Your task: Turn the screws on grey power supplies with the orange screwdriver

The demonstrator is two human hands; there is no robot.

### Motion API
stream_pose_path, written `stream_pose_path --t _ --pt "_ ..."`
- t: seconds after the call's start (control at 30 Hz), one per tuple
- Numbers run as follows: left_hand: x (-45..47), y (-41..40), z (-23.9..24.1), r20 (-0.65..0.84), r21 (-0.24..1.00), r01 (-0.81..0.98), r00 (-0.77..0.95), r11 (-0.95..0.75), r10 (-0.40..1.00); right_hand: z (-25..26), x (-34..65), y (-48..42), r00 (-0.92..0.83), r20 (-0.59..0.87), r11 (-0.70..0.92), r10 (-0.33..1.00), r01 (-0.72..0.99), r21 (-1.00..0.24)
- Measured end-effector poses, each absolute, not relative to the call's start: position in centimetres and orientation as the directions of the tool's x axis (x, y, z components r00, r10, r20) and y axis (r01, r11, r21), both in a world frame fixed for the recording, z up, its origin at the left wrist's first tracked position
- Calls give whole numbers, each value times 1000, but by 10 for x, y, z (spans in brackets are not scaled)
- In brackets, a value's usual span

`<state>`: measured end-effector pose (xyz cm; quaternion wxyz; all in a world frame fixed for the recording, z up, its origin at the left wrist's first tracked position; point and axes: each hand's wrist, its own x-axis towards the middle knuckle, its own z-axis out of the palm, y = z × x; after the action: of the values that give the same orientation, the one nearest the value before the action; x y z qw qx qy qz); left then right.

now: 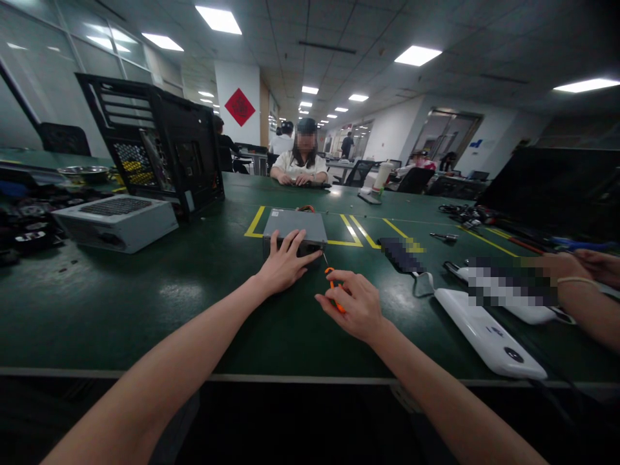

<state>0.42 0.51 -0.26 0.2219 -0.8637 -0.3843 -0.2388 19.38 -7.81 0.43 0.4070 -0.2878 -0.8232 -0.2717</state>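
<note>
A grey computer power supply [305, 223] lies on the green table in front of me, within yellow tape marks. My left hand [287, 261] rests on its near side with the fingers spread over the top edge and near face. In my right hand [356, 303] is a screwdriver [333, 284] with an orange handle, pinched between thumb and fingers. Its thin shaft points up and left, with the tip at the near right corner of the power supply. Whether the tip sits in a screw is too small to tell. Some coloured wires show behind the power supply.
At left stand a black computer case [184, 148] and a second, lighter power supply [119, 223]. To the right lie a phone [402, 255], a white device [489, 332] and a small metal tool [443, 237]. A co-worker's hands [581, 278] are at far right; another person sits opposite.
</note>
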Motion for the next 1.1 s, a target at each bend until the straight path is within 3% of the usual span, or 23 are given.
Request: stream_pose_path --t 0.1,0.33,0.53,0.73,1.1 --pt "5 5 -3 586 -199 771 588 -605 557 5 194 -77 -487 840 666 241 713 222" --pt "5 4 -3 592 -208 777 583 -594 557 1 195 -73 -404 866 717 293 693 80" --pt "6 5 -4 598 -216 785 577 -581 557 7 194 -77 -481 837 678 260 708 196" --pt "6 6 -4 600 -208 782 577 -588 555 5 195 -74 -395 899 690 187 705 166" --pt "5 3 -2 601 -191 773 579 -605 551 5 197 -72 -490 850 681 195 691 242"
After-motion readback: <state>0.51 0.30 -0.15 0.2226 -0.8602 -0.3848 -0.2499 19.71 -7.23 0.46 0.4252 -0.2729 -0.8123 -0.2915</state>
